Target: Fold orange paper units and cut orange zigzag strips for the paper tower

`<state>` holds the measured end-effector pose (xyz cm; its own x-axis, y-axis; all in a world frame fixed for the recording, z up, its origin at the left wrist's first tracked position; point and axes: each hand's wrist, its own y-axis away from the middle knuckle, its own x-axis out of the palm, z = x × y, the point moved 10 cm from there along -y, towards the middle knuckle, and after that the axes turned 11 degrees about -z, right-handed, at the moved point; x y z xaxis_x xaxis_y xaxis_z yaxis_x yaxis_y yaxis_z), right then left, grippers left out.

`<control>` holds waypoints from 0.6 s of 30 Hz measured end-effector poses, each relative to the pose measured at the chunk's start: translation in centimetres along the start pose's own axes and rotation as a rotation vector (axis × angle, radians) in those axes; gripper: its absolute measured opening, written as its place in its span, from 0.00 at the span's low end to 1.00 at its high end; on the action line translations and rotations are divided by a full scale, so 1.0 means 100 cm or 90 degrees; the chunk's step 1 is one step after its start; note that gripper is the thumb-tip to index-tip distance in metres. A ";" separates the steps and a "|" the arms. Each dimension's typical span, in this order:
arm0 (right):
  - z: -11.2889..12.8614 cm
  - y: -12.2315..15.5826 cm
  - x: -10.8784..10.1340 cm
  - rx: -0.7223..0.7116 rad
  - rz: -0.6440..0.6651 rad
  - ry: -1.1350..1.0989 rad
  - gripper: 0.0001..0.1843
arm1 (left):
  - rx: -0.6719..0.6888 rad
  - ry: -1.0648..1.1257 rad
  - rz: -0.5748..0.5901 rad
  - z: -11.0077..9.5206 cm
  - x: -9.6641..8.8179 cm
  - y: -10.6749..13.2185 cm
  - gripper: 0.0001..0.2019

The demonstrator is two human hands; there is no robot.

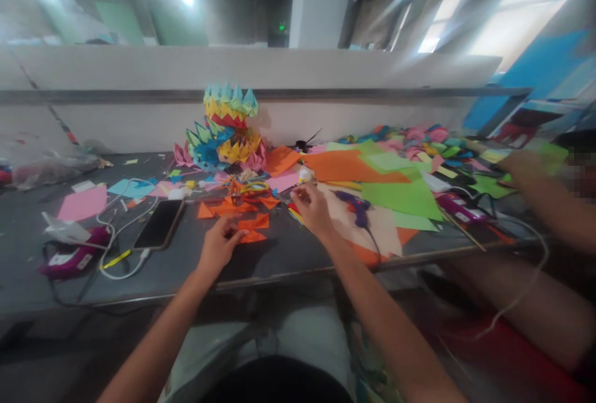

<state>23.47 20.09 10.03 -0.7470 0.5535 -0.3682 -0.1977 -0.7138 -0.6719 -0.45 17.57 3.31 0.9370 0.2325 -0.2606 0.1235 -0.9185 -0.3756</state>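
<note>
Table (279,261), dark-topped, runs left to right, its far side against a pale partition (395,120). At the right, a co-worker's arm (549,198) reaches toward the far side. Orange sheets (349,167) and green sheets (403,195) overlap right of centre, with a beige sheet (388,238) nearer. Left of them, at the far side, stands a tiered stack of folded-paper ornaments (230,108) with pointed petals, pale blue at the top. Magenta power strips lie near the left (79,254) and farther right (460,207). Beside the left one is a smartphone (159,224), a white cable in its near end.

The left hand (218,243) is partly open, palm down, fingertips at the folded orange paper pieces (254,223), which lie at the centre, between the hands; whether it grips one cannot be told. The right hand (311,205) has its fingers curled, thumb and forefinger close together; what it holds, if anything, is unclear. A purple hot glue gun (357,207) rests on the beige sheet to its right. A small white bottle (305,174) stands just beyond that hand.
</note>
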 end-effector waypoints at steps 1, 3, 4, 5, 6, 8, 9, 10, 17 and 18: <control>0.018 0.012 0.012 -0.044 0.080 -0.047 0.08 | -0.004 0.011 0.016 0.000 0.004 0.000 0.18; 0.044 0.033 0.030 -0.082 0.195 -0.115 0.08 | -0.002 0.025 0.051 -0.002 0.013 -0.001 0.16; 0.052 0.041 0.038 -0.087 0.241 -0.139 0.08 | 0.000 0.031 0.069 -0.004 0.017 -0.001 0.16; 0.056 0.047 0.044 -0.084 0.275 -0.156 0.08 | 0.001 0.037 0.085 -0.005 0.021 -0.001 0.16; 0.058 0.051 0.050 -0.076 0.300 -0.165 0.08 | 0.000 0.043 0.097 -0.007 0.024 -0.001 0.16; 0.056 0.054 0.057 -0.053 0.321 -0.169 0.07 | -0.006 0.060 0.106 -0.008 0.027 -0.001 0.17; 0.053 0.053 0.059 -0.040 0.319 -0.167 0.06 | -0.013 0.072 0.108 -0.008 0.027 -0.002 0.18; 0.049 0.052 0.059 -0.026 0.311 -0.166 0.06 | -0.025 0.088 0.113 -0.007 0.028 -0.002 0.19; 0.039 0.050 0.055 0.012 0.264 -0.200 0.07 | -0.204 0.206 0.206 0.015 0.046 0.004 0.17; 0.039 0.051 0.056 0.017 0.269 -0.202 0.07 | -0.208 0.210 0.208 0.015 0.046 0.003 0.16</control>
<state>15.83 17.86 7.01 -0.9199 0.0614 -0.3872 0.1488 -0.8592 -0.4896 3.40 18.81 0.62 0.9895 -0.1445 -0.0054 -0.1445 -0.9894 -0.0137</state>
